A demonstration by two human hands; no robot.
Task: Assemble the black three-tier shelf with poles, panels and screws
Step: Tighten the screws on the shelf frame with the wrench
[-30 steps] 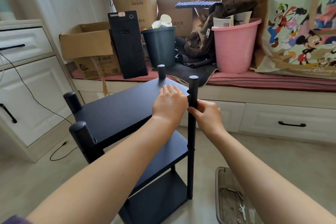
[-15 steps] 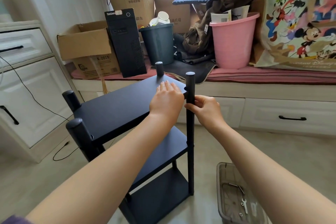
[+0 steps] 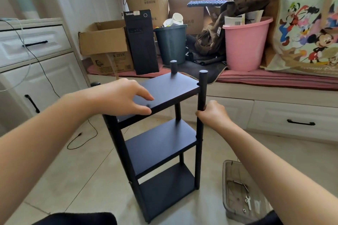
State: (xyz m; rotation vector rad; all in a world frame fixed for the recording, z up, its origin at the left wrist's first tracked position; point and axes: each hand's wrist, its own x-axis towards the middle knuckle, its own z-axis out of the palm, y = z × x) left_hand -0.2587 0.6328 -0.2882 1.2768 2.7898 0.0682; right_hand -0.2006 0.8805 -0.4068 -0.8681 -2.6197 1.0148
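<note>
The black three-tier shelf stands upright on the tiled floor, with its middle panel and bottom panel in place. My left hand holds the near-left corner of the top panel, fingers on top and thumb along the front edge, and hides the pole top there. My right hand grips the front-right pole just below the top panel. The far pole's top sticks up above the panel.
A clear plastic tray lies on the floor at the lower right, holding a small wrench and a hex key. Behind the shelf runs a window bench with boxes, a PC tower, a dark bin and a pink bucket. White drawers stand at left.
My left hand moved from the far right of the top panel to its near-left corner. My right hand stayed on the front-right pole, a little lower. The shelf now shows more end-on.
</note>
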